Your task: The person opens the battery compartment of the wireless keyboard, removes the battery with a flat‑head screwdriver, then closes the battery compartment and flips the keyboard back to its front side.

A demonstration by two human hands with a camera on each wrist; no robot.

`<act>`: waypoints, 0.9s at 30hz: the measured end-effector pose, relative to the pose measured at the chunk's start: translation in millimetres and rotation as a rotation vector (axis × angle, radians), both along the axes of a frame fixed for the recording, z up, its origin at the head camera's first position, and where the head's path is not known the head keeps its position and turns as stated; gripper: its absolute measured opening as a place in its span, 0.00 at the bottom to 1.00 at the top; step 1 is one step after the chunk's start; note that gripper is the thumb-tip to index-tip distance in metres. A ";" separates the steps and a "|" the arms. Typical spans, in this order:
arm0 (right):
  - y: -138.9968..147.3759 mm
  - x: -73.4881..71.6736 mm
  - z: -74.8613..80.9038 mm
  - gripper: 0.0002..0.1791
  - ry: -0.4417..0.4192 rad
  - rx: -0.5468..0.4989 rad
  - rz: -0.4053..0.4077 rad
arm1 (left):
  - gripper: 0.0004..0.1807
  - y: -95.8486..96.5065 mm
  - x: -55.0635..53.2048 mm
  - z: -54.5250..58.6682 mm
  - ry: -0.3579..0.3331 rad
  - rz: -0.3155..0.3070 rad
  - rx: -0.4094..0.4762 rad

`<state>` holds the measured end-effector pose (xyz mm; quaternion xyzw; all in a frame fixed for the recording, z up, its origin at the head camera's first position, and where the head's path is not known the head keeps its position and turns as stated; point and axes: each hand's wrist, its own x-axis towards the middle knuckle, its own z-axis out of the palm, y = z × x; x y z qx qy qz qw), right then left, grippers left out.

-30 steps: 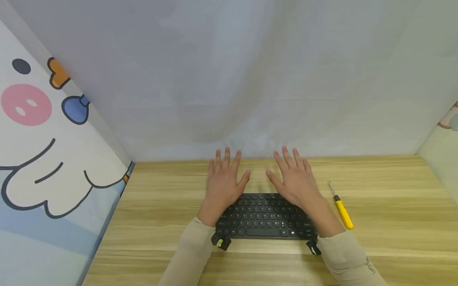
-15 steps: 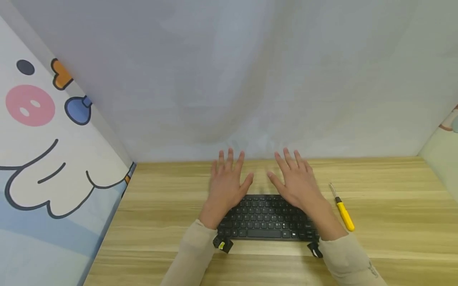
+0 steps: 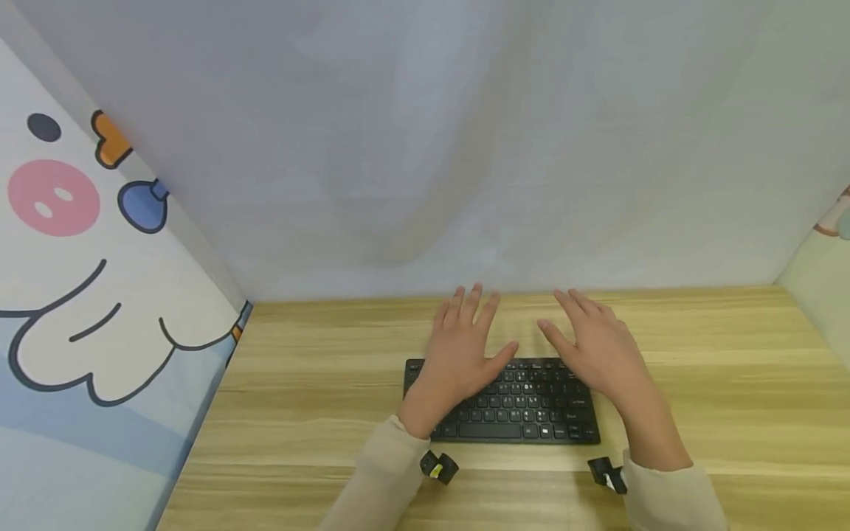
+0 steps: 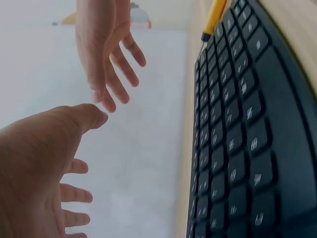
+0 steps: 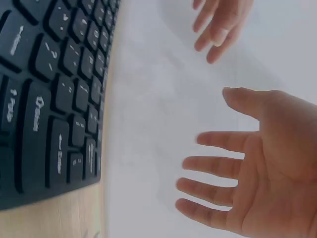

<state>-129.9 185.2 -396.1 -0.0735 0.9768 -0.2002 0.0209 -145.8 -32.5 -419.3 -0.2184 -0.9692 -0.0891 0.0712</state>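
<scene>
A black keyboard lies on the wooden table. Above its left part hovers my left hand, fingers straight and spread, holding nothing. My right hand is off the keyboard's upper right corner, also with straight, spread fingers and nothing in it. In the right wrist view the right palm hangs apart from the keys, thumb uppermost. The left thumb points toward the other hand in the left wrist view. A screwdriver's yellow handle shows beyond the keyboard there; in the head view the right arm hides it.
Small black wrist cameras sit under each wrist, the left one and the right one. A pale cloth wall rises behind the table. At the left stands a panel with a cartoon print.
Both hands have shifted to the right, the left farther over the keys, the right off the keyboard's corner. The screwdriver is now covered by the right arm in the head view.
</scene>
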 end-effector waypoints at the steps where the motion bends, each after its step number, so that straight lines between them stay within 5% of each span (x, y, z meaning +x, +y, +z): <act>1: 2.2 1.2 0.4 0.38 -0.001 -0.002 0.000 | 0.42 2.8 1.2 -0.6 0.006 -0.013 0.001; 16: 41.9 2.4 -4.8 0.29 -0.143 -0.011 -0.017 | 0.52 36.4 16.9 -18.1 -0.124 -0.147 -0.087; 27: 77.4 2.7 -5.4 0.20 -0.310 0.058 -0.036 | 0.63 63.5 23.9 -34.0 -0.124 -0.227 -0.168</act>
